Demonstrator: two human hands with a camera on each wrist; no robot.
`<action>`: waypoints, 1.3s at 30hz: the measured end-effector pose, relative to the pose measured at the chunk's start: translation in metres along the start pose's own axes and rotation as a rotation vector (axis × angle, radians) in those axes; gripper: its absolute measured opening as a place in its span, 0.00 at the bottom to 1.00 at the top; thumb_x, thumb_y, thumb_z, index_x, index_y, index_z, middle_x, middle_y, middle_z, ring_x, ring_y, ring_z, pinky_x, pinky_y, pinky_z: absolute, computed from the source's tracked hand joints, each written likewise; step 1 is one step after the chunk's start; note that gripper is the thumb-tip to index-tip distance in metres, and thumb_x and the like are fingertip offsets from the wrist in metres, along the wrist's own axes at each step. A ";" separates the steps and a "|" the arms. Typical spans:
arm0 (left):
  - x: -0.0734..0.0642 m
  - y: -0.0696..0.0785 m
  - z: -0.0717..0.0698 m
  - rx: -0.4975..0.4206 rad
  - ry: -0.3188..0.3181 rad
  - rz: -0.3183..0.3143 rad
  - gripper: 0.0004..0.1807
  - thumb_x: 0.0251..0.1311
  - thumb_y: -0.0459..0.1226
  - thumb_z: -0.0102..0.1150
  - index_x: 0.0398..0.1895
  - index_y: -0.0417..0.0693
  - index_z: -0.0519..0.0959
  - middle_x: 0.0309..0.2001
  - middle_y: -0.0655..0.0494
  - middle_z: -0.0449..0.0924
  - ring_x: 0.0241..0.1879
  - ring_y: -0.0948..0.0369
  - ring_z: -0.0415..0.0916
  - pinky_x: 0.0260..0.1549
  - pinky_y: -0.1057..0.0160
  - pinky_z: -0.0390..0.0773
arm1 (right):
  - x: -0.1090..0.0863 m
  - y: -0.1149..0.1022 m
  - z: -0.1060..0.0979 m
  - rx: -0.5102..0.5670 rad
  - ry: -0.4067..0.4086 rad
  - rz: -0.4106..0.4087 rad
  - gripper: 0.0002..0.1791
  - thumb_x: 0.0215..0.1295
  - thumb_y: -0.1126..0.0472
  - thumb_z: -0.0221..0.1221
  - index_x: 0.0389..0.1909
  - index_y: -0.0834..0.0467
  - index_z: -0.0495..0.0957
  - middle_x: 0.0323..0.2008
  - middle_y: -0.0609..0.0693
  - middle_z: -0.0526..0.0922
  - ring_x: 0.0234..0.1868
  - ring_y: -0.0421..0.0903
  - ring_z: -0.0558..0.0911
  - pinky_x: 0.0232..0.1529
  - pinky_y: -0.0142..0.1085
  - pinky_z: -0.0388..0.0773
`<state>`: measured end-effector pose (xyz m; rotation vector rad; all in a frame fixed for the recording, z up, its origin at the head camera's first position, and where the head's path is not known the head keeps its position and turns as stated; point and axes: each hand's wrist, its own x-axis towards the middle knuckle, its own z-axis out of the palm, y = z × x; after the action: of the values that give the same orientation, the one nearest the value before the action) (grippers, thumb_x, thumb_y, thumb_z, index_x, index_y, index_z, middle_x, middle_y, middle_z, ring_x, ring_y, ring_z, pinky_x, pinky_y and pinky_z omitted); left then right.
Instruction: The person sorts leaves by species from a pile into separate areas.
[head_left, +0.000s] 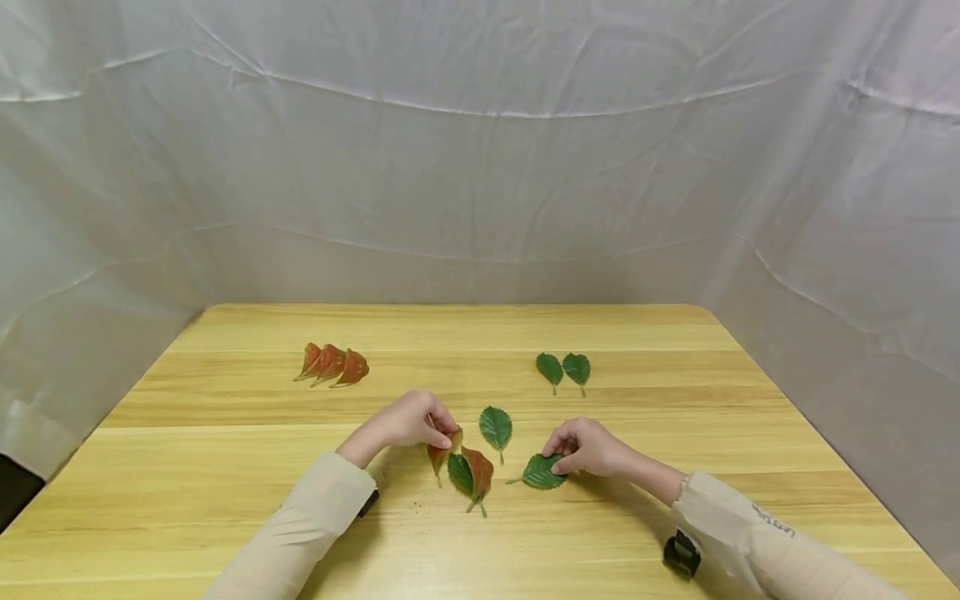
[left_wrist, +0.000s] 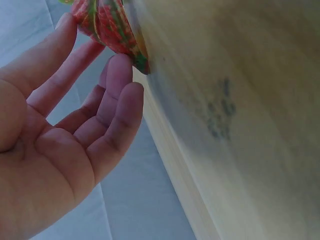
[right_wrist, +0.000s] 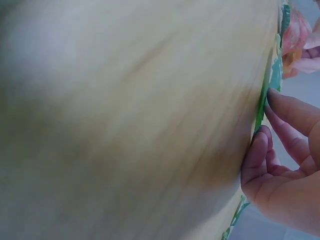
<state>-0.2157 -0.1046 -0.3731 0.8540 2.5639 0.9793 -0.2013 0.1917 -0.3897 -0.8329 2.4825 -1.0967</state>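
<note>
My left hand (head_left: 417, 419) pinches a red leaf (head_left: 438, 455) by its upper edge, thumb against fingertips. In the left wrist view this leaf (left_wrist: 112, 27) shows red with green veins. My right hand (head_left: 588, 448) pinches the right end of a green leaf (head_left: 542, 472) between thumb and fingers, close over the table; its stem points left. Between the hands, another red leaf (head_left: 480, 472) overlaps a green leaf (head_left: 460, 473), their stems crossing. A single green leaf (head_left: 495, 428) lies just behind them, stem toward me.
At the back left, three red leaves (head_left: 330, 363) lie overlapped in a row on the wooden table (head_left: 247, 467). Two green leaves (head_left: 562, 370) lie side by side at the back right. A pale cloth curtain (head_left: 480, 183) surrounds the table's back and sides.
</note>
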 end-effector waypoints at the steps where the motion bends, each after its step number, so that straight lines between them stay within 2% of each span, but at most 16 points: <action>1: 0.000 0.000 0.000 0.001 -0.004 -0.002 0.10 0.47 0.30 0.64 0.35 0.37 0.82 0.33 0.51 0.81 0.30 0.62 0.75 0.29 0.69 0.74 | 0.000 0.000 0.000 0.005 -0.003 0.004 0.08 0.46 0.70 0.65 0.30 0.65 0.80 0.26 0.48 0.77 0.27 0.38 0.72 0.27 0.29 0.71; 7: 0.000 0.001 0.002 0.021 -0.024 -0.022 0.11 0.45 0.28 0.65 0.36 0.38 0.82 0.37 0.48 0.80 0.35 0.59 0.75 0.31 0.68 0.74 | 0.001 -0.001 -0.001 0.035 -0.006 0.026 0.07 0.48 0.70 0.64 0.31 0.66 0.80 0.26 0.48 0.78 0.27 0.40 0.73 0.27 0.29 0.71; 17: 0.000 0.001 0.002 0.034 -0.052 -0.037 0.12 0.43 0.27 0.65 0.36 0.36 0.82 0.36 0.49 0.80 0.26 0.64 0.68 0.23 0.69 0.67 | 0.015 -0.007 -0.001 0.078 0.022 0.045 0.07 0.52 0.68 0.62 0.32 0.67 0.79 0.25 0.48 0.78 0.26 0.41 0.73 0.25 0.29 0.70; 23: 0.002 0.000 0.002 0.047 -0.054 -0.035 0.12 0.43 0.27 0.66 0.35 0.37 0.82 0.36 0.49 0.81 0.33 0.61 0.75 0.28 0.69 0.73 | 0.029 -0.014 -0.001 0.114 0.016 0.051 0.10 0.54 0.66 0.61 0.35 0.68 0.78 0.25 0.48 0.76 0.25 0.41 0.70 0.24 0.29 0.68; 31: 0.004 -0.001 0.003 0.054 -0.060 -0.049 0.12 0.43 0.27 0.66 0.35 0.37 0.83 0.36 0.49 0.81 0.34 0.60 0.75 0.29 0.69 0.74 | 0.045 -0.023 0.002 0.133 -0.007 0.054 0.12 0.54 0.65 0.61 0.37 0.69 0.78 0.24 0.48 0.76 0.22 0.40 0.68 0.21 0.29 0.65; 36: 0.004 0.000 0.003 0.053 -0.064 -0.055 0.11 0.43 0.27 0.66 0.34 0.38 0.83 0.35 0.50 0.81 0.34 0.60 0.76 0.30 0.68 0.74 | 0.051 -0.023 0.004 0.133 0.005 0.067 0.12 0.53 0.66 0.61 0.38 0.68 0.78 0.27 0.49 0.76 0.26 0.41 0.70 0.25 0.32 0.68; 39: 0.004 0.000 0.003 0.051 -0.068 -0.057 0.11 0.44 0.27 0.66 0.34 0.38 0.83 0.35 0.50 0.81 0.34 0.60 0.76 0.30 0.68 0.74 | 0.054 -0.023 0.005 0.106 0.015 0.080 0.12 0.53 0.65 0.62 0.38 0.67 0.79 0.32 0.51 0.78 0.33 0.45 0.75 0.33 0.36 0.73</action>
<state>-0.2180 -0.1004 -0.3751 0.8085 2.5508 0.8578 -0.2324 0.1429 -0.3783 -0.6915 2.4235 -1.1988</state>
